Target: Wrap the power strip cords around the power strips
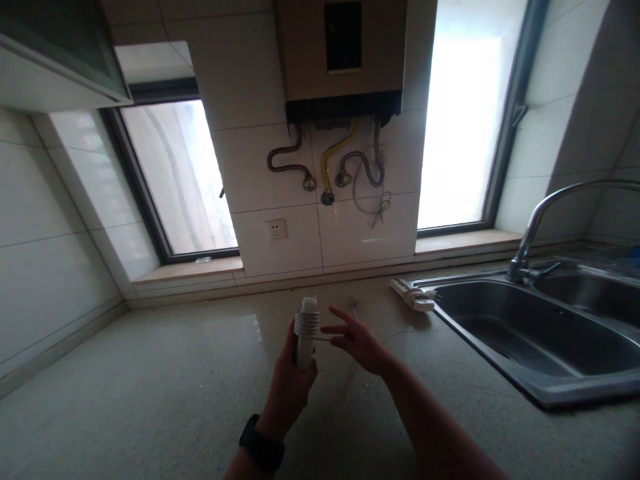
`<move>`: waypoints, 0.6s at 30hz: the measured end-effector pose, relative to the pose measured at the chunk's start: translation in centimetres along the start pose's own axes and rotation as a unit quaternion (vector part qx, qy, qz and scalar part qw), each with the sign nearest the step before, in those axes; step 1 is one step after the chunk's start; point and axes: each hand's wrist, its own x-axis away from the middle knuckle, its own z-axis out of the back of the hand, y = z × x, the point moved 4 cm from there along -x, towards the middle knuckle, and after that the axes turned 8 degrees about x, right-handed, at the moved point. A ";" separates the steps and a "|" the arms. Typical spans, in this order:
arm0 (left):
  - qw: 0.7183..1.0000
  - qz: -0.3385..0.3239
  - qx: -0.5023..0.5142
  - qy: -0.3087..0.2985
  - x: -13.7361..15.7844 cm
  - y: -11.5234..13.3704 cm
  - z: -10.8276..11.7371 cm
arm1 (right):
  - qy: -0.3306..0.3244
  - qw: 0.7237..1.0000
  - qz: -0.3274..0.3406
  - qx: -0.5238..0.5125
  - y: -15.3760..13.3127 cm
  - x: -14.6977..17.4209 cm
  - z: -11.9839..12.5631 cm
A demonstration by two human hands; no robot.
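My left hand (295,377) is closed around the lower part of a white power strip (305,353), held upright above the counter. Several coils of its white cord (307,323) wrap around the upper part. From the coils a short straight length of cord runs across to my right hand (357,340). That hand is just right of the strip, with its upper fingers stretched toward the coils and the cord held at its lower fingers. Beyond the right hand shows a small plug end (354,303), partly hidden and blurred.
Another white power strip (413,295), wrapped in its cord, lies beside the steel sink (480,353) on the right. A curved faucet (533,227) rises behind the sink. The speckled counter (150,387) meets a tiled wall with a socket (277,229) below a water heater (345,60).
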 end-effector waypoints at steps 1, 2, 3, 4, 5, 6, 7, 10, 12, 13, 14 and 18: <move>0.999 0.014 0.034 -0.013 0.1 0.1 -0.2 | 0.007 1.000 -0.003 0.010 0.0 -0.1 0.1; 0.997 0.025 0.068 -0.027 0.3 0.2 -0.4 | 0.012 1.000 -0.003 0.022 0.0 -0.1 0.1; 0.994 0.034 0.100 -0.041 0.5 0.3 -0.6 | 0.015 0.999 0.000 0.034 -0.1 -0.1 0.0; 0.989 0.042 0.128 -0.053 0.6 0.5 -0.8 | 0.019 0.999 0.004 0.046 -0.3 -0.2 0.0; 0.985 0.049 0.150 -0.063 0.7 0.6 -1.0 | 0.023 0.998 0.009 0.055 -0.4 -0.2 -0.1; 0.982 0.057 0.165 -0.071 0.9 0.7 -1.1 | 0.028 0.997 0.015 0.064 -0.6 -0.2 -0.1; 0.980 0.064 0.174 -0.078 0.9 0.8 -1.2 | 0.034 0.997 0.020 0.072 -0.6 -0.1 -0.1; 0.977 0.075 0.183 -0.084 0.9 1.0 -1.3 | 0.043 0.995 0.025 0.091 -0.8 0.0 -0.1; 0.978 0.071 0.180 -0.072 0.8 1.0 -1.2 | 0.039 0.994 0.027 0.100 -0.9 0.1 -0.2; 0.980 0.067 0.177 -0.062 0.7 1.0 -1.1 | 0.034 0.994 0.027 0.098 -1.0 0.1 -0.3; 0.982 0.062 0.170 -0.055 0.6 1.0 -1.0 | 0.027 0.995 0.026 0.092 -1.1 0.2 -0.3; 0.985 0.069 0.155 -0.041 0.5 0.9 -0.8 | -0.007 0.999 0.032 0.038 -2.0 0.3 -0.8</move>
